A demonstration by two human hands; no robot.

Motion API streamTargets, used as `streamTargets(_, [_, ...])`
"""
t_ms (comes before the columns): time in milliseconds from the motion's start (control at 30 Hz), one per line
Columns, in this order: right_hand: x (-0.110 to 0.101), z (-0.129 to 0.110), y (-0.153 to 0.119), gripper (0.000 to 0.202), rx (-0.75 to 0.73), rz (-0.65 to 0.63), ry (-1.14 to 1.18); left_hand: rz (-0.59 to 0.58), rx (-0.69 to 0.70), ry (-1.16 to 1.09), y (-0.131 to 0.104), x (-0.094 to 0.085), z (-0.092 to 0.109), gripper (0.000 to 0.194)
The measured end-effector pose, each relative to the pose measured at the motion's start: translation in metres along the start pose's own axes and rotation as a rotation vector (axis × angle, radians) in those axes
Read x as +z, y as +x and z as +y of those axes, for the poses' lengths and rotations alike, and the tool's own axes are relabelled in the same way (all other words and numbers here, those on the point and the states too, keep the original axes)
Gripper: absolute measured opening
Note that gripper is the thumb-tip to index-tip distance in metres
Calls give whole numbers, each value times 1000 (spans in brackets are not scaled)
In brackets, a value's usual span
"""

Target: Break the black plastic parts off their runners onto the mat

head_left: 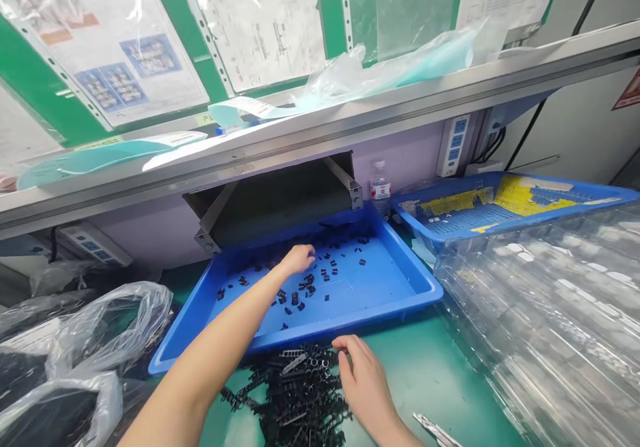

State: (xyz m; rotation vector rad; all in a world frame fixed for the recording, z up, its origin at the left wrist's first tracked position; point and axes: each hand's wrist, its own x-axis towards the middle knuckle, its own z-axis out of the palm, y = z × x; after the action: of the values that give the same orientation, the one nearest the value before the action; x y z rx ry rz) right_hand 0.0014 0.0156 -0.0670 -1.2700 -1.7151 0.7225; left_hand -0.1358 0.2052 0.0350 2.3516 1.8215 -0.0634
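Note:
My left hand (299,259) reaches over the blue tray (423,295), its fingers curled together; whatever they may hold is hidden. Under and around it, small black plastic pieces (295,298) lie scattered on the tray floor. My right hand (364,377) rests in front of the tray, beside a heap of black plastic frames (305,397). Its thumb and fingers are apart and loosely bent, with nothing visible between them. The fingertips are close to the heap's right edge; whether they touch it I cannot tell.
Clear plastic trays (550,313) are stacked at right, below a blue basket (435,233). A plastic bottle (380,183) stands behind the tray, near a dark conveyor belt (285,197). Plastic bags (105,340) fill the left. A white-handled tool (435,429) lies at front right.

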Motion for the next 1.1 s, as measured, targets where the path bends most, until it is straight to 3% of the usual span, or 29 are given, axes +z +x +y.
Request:
streamTargets(200, [6, 11, -1, 20, -62, 34, -46, 197, 4, -33, 67, 8, 23, 39])
streamTargets(367, [11, 15, 0, 21, -78, 76, -101, 239, -29, -105, 100, 18, 30, 28])
streamTargets(500, [11, 13, 1, 20, -54, 71, -109, 290, 88, -195, 100, 20, 40, 21])
streamTargets(600, [8, 11, 0, 19, -57, 48, -101, 293, 227, -268, 88, 18, 58, 21])
streamTargets(800, [5, 6, 0, 19, -48, 48, -89, 86, 463, -373, 65, 16, 92, 30])
streamTargets(900, [6, 6, 0, 19, -61, 61, -95, 68, 425, -374, 70, 14, 83, 33])
streamTargets(1100, [5, 7, 1, 18, -52, 38, -100, 110, 223, -190, 87, 21, 40, 20])
